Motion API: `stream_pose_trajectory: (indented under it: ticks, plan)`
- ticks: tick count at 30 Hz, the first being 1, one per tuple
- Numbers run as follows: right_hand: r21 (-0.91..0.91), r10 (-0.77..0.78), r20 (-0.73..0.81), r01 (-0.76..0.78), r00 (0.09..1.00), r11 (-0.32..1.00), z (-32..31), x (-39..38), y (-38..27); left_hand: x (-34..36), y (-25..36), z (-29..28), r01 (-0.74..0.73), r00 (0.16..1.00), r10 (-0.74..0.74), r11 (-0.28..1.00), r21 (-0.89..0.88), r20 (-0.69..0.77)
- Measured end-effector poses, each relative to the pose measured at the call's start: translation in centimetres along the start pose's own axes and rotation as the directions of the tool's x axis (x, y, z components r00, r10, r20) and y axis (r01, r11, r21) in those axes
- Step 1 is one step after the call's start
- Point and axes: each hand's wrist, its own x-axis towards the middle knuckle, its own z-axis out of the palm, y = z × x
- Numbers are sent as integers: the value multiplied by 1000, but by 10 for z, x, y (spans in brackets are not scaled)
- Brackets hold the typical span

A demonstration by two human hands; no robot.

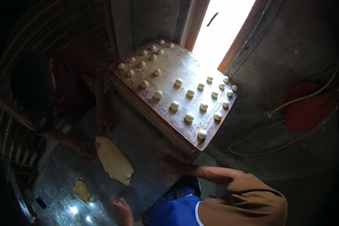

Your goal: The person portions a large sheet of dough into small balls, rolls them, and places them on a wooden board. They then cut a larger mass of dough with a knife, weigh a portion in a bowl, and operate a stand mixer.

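My left hand (120, 206) comes in from the lower edge over the dark metal table (143, 199), fingers loosely spread and nothing seen in them. Farther right, my right hand (173, 165) is low above the table by the corner of a stacked board; it is in shadow and smeared, so its fingers do not show. Between my hands and a co-worker lies a long, flat sheet of dough (115, 162), with a ragged near end. A small yellowish lump of paste (81, 190) sits to its left. Neither of my hands touches the dough sheet.
Several round dough balls (174, 105) stand in rows on a floured board (165, 75) beyond the table. A co-worker's hand (86, 151) is beside the dough sheet at the left. A bright window (226, 30) and a red bag-like thing (305, 107) are at the wall.
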Motion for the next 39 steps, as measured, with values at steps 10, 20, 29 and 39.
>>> stream_pose_trajectory:
  ticks: [10,20,29,39]
  plan:
    - [-198,-56,-219,12,974,980,17,-30,19,45,74,-49,-258,917,262,965,-56,300]
    - [-190,-607,-173,578,776,793,-55,-86,-35,246,259,-50,-691,321,664,652,-312,675]
    - [-530,-497,-847,251,-187,810,-448,-126,-80,424,561,130,-548,636,771,473,-690,23]
    - [-326,-330,-935,51,132,944,-411,-136,-49,383,511,91,-401,800,598,597,-695,52]
